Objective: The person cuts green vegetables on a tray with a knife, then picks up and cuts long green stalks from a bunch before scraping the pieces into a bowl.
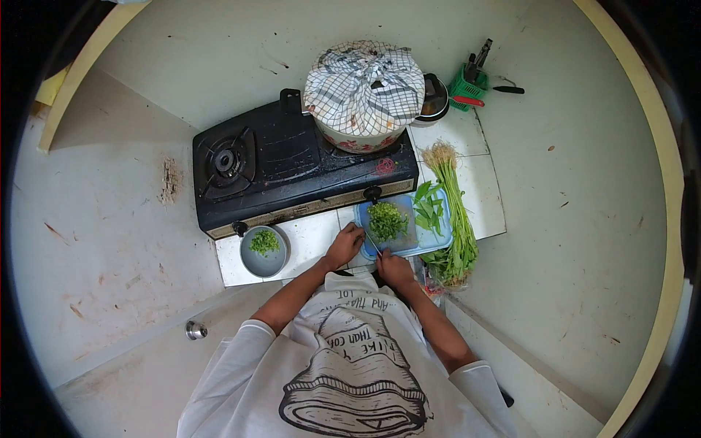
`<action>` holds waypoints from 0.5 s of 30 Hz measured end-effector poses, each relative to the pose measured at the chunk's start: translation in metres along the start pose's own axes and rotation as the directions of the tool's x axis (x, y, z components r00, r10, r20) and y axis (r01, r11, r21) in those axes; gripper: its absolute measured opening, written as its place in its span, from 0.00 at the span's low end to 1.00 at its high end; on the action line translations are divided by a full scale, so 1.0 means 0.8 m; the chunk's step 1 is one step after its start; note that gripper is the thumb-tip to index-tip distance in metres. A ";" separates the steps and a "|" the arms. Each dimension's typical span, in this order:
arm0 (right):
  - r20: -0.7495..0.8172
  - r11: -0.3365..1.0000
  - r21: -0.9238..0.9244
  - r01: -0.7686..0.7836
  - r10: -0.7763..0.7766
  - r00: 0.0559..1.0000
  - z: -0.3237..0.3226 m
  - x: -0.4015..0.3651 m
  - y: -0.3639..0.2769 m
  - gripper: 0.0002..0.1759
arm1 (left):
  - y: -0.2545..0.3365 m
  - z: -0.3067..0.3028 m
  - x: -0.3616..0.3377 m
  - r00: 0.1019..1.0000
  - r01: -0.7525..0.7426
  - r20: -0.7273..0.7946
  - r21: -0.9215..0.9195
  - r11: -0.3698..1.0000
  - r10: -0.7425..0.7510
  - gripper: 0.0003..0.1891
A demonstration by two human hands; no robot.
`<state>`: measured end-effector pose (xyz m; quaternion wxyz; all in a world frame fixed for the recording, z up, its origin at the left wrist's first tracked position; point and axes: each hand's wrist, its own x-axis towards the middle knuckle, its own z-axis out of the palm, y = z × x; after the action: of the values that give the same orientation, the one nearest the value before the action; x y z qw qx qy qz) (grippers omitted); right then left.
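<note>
My right hand [395, 269] is closed round the handle of a small knife [372, 242] at the near edge of a blue tray [446, 233]. The blade slants up and left toward my left hand [345, 244]. The fingers of my left hand are drawn together beside the tip, at the tray's left side; what they pinch, if anything, is too small to tell. Just beyond the blade lies a heap of chopped greens [387, 221] on the tray. Whole green leaves [429, 209] rest on its right part.
Left of my hands stands a grey bowl [252, 268] with some chopped greens. Long-stemmed greens with roots [458, 201] lie right of the tray. Behind is a black gas stove [285, 157], bearing a cloth-covered pot [363, 139]. A green utensil basket [467, 89] stands at the back right.
</note>
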<state>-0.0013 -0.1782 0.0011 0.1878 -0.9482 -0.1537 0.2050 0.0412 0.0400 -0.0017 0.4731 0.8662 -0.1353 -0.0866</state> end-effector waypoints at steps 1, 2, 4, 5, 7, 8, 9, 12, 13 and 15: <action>-0.011 1.000 0.004 -0.002 0.002 1.000 0.000 0.003 -0.002 0.23 | 0.001 -0.001 0.000 1.000 -0.013 -0.001 -0.001 1.000 0.013 0.08; -0.021 1.000 0.008 -0.004 0.005 1.000 0.000 0.006 -0.003 0.23 | 0.002 -0.001 -0.001 1.000 -0.025 -0.002 -0.002 1.000 0.025 0.09; -0.031 1.000 0.008 -0.016 0.016 0.999 -0.003 0.006 -0.006 0.23 | 0.007 -0.005 -0.003 0.999 -0.054 0.004 -0.007 0.999 0.054 0.10; -0.031 1.000 0.004 -0.024 0.024 0.999 -0.005 0.004 -0.007 0.24 | 0.008 -0.008 -0.004 0.997 -0.070 0.009 -0.010 0.997 0.071 0.10; -0.039 0.999 0.016 -0.046 0.047 0.998 -0.005 0.003 -0.005 0.24 | 0.003 -0.010 -0.006 0.997 -0.078 0.028 -0.011 0.997 0.079 0.10; -0.046 0.998 0.032 -0.060 0.062 0.997 -0.005 0.000 -0.004 0.23 | 0.000 -0.011 -0.006 0.997 -0.070 0.042 -0.009 0.997 0.070 0.11; -0.054 0.996 0.048 -0.075 0.077 0.996 -0.006 -0.002 -0.003 0.23 | -0.001 -0.012 -0.005 0.996 -0.063 0.055 -0.006 0.998 0.063 0.11; -0.048 0.997 0.019 -0.072 0.073 0.996 -0.010 -0.006 -0.002 0.23 | -0.003 -0.015 0.001 0.997 -0.044 0.059 -0.019 0.999 0.045 0.09; -0.052 0.998 0.027 -0.065 0.066 0.996 -0.011 -0.008 -0.003 0.23 | -0.003 -0.015 0.004 0.999 -0.030 0.041 -0.054 0.998 0.032 0.09; -0.060 0.998 0.040 -0.049 0.052 0.997 -0.013 -0.009 -0.004 0.23 | -0.003 -0.013 0.012 1.000 -0.002 0.007 -0.125 0.992 0.003 0.08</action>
<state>-0.0037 -0.1813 0.0136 0.2056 -0.9538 -0.1199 0.1836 0.0535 0.0466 0.0013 0.5258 0.8345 -0.1324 -0.0976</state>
